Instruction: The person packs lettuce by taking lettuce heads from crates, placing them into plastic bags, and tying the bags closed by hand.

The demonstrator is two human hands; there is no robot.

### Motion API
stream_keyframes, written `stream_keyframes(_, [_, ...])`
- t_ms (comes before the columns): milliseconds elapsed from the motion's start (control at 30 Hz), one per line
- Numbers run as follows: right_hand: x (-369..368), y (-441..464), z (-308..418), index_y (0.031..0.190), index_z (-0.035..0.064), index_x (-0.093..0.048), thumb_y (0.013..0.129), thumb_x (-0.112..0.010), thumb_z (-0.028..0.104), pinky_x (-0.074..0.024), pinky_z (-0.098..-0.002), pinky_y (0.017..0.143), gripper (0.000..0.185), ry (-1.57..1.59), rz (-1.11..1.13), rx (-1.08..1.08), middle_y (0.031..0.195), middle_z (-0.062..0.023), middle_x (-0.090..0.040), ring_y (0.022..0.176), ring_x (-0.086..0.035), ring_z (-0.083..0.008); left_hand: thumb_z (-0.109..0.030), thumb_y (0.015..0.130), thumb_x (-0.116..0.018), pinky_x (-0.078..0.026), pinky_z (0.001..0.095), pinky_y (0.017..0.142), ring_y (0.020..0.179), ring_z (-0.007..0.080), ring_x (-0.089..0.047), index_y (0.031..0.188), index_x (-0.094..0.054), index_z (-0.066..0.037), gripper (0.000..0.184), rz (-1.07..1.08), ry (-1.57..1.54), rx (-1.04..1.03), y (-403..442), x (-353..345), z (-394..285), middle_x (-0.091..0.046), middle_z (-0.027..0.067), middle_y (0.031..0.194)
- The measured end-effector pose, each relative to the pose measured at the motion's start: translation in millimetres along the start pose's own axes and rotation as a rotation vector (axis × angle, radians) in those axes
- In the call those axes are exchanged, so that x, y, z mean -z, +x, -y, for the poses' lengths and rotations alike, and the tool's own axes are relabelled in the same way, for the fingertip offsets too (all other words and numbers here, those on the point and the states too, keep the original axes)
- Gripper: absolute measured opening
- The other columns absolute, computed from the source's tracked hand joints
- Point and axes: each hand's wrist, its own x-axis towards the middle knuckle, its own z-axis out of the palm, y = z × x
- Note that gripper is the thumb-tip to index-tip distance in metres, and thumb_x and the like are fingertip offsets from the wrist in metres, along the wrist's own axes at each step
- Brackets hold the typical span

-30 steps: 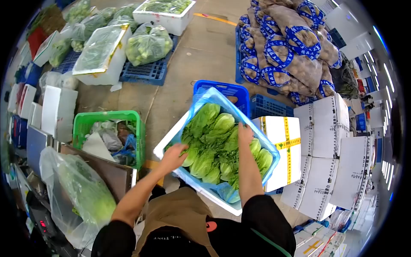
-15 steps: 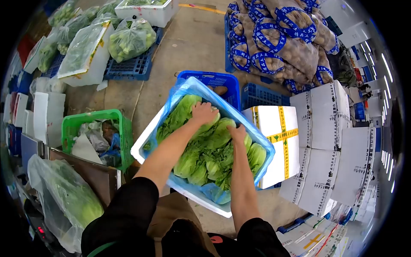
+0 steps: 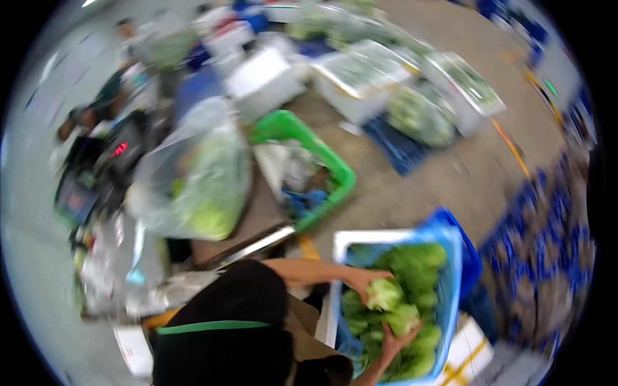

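Note:
A white foam box (image 3: 344, 239) lined with blue plastic holds several heads of green leafy lettuce (image 3: 415, 264). My left hand (image 3: 364, 280) curls around a pale-ended lettuce head (image 3: 384, 294) over the box. Just below it, my right hand (image 3: 396, 340) has its fingers bent round another lettuce head (image 3: 402, 318), the two heads close together. Motion blur softens the picture, and the undersides of both heads are hidden.
On the brown tabletop (image 3: 254, 215) to the left sits a clear bag of greens (image 3: 199, 180). A green crate (image 3: 338, 170) with scraps stands beside it. Beyond are foam boxes (image 3: 360, 77), a blue pallet (image 3: 399, 145) and sacks (image 3: 541, 257). A blue crate (image 3: 473, 257) adjoins the lettuce box.
The view has swung left, so the box now appears lower right and the bag of greens is more central. My hands, earlier resting apart on the lettuce, are now closer together around two heads.

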Motion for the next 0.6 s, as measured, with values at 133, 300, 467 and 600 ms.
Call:
stream_keyframes(133, [8.8, 20.9, 16.0, 0.143, 0.0034, -0.026, 0.062, -0.082, 0.021, -0.0394, -0.0432, 0.097, 0.100, -0.210, -0.118, 0.181, 0.136, -0.0199, -0.038, 0.118, -0.044, -0.0337, -0.038, 0.055, -0.085, -0.038, 0.0377, 0.099, 0.121, 0.0294, -0.045, 0.140, -0.028, -0.004, 0.107, -0.251, 0.033, 0.143, -5.4, -8.6, -40.5, -0.045, 0.0184, 0.131])
stream_keyframes(300, [3.9, 89.2, 176.7, 0.133, 0.0010, -0.040, 0.057, -0.085, 0.046, -0.0441, -0.0477, 0.091, 0.099, 0.222, 0.026, 0.439, 0.126, -0.0218, -0.050, 0.107, -0.052, -0.0417, -0.043, 0.061, -0.079, -0.043, 0.0382, 0.091, 0.108, 0.0334, -0.054, 0.135, -0.036, -0.003, 0.094, -0.612, 0.137, 0.058, -58.0, 36.8, -193.9, -0.054, 0.0203, 0.120])
stream_keyframes(467, [-77.6, 125.6, 357.5, 0.137, -0.0016, -0.033, 0.062, -0.061, -0.006, -0.0417, -0.0370, 0.096, 0.080, 0.486, 0.452, 0.350, 0.125, -0.0161, -0.048, 0.110, -0.051, -0.0274, -0.045, 0.068, -0.074, -0.045, 0.0386, 0.089, 0.101, 0.0303, -0.057, 0.126, -0.040, -0.006, 0.078, -1.136, 0.307, -0.095, -189.0, 90.6, -313.9, -0.058, 0.0197, 0.110])
stream_keyframes(600, [-181.5, 83.5, 500.4, 0.126, -0.0004, -0.045, 0.070, -0.063, 0.000, -0.0469, -0.0361, 0.090, 0.059, 0.744, 0.864, 0.187, 0.113, -0.0128, -0.056, 0.100, -0.057, -0.0254, -0.048, 0.075, -0.068, -0.041, 0.0365, 0.096, 0.112, 0.0259, -0.051, 0.136, -0.034, -0.007, 0.081, -1.464, 0.307, -0.030, -349.6, 111.0, -381.2, -0.052, 0.0156, 0.121])
